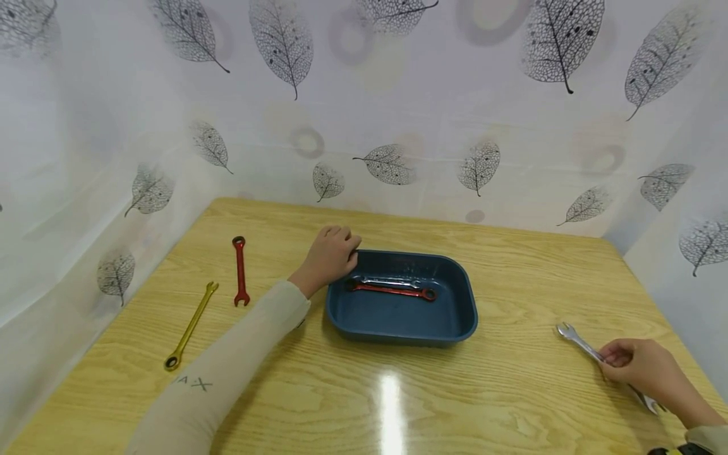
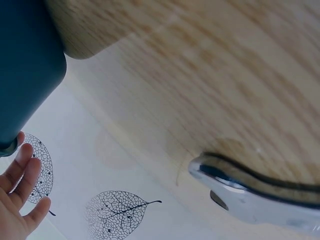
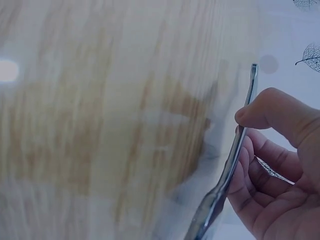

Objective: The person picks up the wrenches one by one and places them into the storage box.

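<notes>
My left hand (image 1: 332, 256) grips the back-left corner of a dark blue plastic bin (image 1: 398, 338); its fingertips meet the rim from outside in the left wrist view. Inside the bin lie a red wrench (image 1: 392, 290) and a silver wrench (image 1: 389, 282), side by side. Between thumb and fingers, my right hand (image 1: 645, 370) pinches a silver wrench (image 1: 582, 344) near the middle of its shaft, at the table's right side. Its open-ended head points toward the back left. In the right wrist view, this wrench (image 3: 235, 155) shows edge-on above the table.
Left of the bin, a red wrench (image 1: 240, 272) and a yellow-gold wrench (image 1: 190, 325) lie on the wooden table (image 1: 512, 404). A chrome wrench (image 2: 260, 200) rests near the left wrist, mostly hidden by the sleeve in the head view. Leaf-patterned sheeting (image 1: 421, 107) encloses the table.
</notes>
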The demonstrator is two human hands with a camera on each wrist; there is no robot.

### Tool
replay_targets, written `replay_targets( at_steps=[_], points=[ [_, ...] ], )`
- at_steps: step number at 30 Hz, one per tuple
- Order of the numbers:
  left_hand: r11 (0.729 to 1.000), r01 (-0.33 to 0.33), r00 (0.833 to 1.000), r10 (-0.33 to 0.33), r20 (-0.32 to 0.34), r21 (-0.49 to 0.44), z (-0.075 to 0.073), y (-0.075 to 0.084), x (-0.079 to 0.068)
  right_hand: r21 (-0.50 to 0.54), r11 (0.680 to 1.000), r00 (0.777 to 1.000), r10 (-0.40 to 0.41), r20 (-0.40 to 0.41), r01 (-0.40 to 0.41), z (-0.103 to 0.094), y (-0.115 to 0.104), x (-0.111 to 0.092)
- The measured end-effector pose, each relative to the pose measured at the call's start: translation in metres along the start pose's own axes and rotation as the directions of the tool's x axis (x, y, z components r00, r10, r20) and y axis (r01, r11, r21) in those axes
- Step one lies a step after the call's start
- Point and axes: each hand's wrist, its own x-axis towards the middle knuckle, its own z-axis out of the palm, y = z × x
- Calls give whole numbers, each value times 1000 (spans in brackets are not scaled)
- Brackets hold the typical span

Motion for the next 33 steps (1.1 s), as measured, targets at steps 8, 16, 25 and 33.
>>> replay_targets(
  at_steps=[8,16,25,33],
  points=[
    [1000,3,1000,-3,7,3,2,-1,1,-14,1000,1000,-17,0,17,4,4,0],
    [1000,-2,1000,2,-5,3,3,-1,0,-15,1000,1000,-11,4,11,6,3,0],
    [1000,4,1000,-4,1,1,2,0,0,-11,1000,1000,-7,-13,7,9,7,-2],
    [1000,10,1000,-10,18,3,3,-1,0,-31,999,1000,16,14,-16,7,9,-3]
  ],
)
